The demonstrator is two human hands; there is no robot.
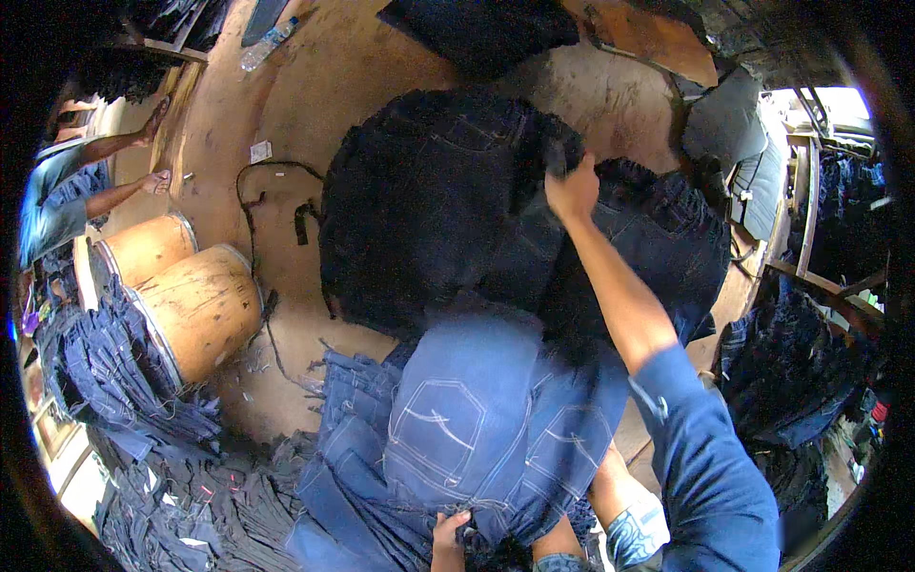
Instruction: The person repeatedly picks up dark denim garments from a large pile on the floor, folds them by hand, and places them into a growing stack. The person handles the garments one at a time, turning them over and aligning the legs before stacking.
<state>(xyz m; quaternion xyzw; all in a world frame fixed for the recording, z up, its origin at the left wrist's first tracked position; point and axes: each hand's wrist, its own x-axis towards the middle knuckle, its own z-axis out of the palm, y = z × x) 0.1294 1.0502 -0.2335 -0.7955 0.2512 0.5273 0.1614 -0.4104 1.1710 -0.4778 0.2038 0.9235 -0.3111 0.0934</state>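
Observation:
A pair of blue jeans with pale-stitched back pockets lies across my lap. At its frayed lower edge my left hand is closed, thumb on top of the cloth. Beyond it a large pile of black jeans spreads over the floor, pockets and ragged edges showing. My right arm reaches forward over the pile. There my right hand, slightly blurred, is closed on the upper edge of a black pair. Part of its fingers is hidden. More blue denim pieces hang under the jeans on the left.
Two wooden drums lie at the left beside bundled blue denim. Dark cloth pieces heap at the lower left. Another person's hand rests at the far left. A cord and a plastic bottle lie on the floor.

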